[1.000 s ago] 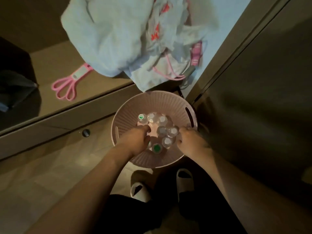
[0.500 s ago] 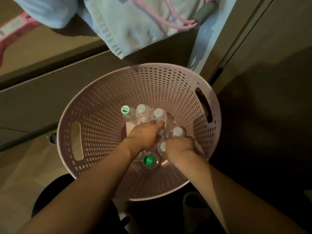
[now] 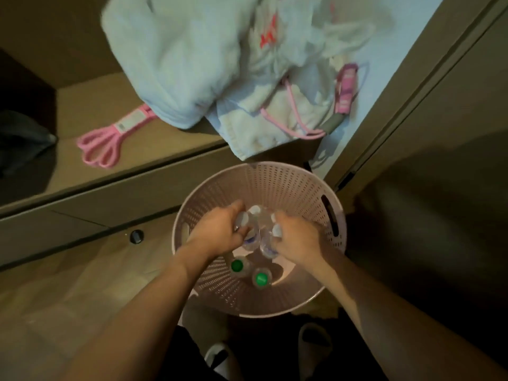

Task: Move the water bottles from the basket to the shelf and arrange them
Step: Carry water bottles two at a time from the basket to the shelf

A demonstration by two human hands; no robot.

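1. Water bottles (image 3: pixel 254 229) were the whole job here, and you had a cluster of clear ones bunched between your two hands, over the middle of the pink basket (image 3: pixel 299 182). Two green-capped bottles (image 3: pixel 248 272) sat upright on the basket floor, just below your wrists.
2. Your left hand (image 3: pixel 220 229) had its grip curled around the bottles on its side of the cluster. Your right hand (image 3: pixel 295 239) was wrapped around the ones on its side. Exactly how many each grip held, I couldn't tell, too blurry.
3. My guess is you were mid-lift, so squeezing near the necks and keeping the bundle upright looked like the smart play. Clear plastic is slick, and a bunch like that probably slips if one hand loosens.
4. The shelf (image 3: pixel 132 160) sat just behind the basket, but the pale blue clothes (image 3: pixel 192 64) spilled over its front edge and a pink strap (image 3: pixel 105 143) lay on the open part. I'd have aimed for the bare wood to the left of that strap.
5. Nothing was on the shelf yet, so this was early days.
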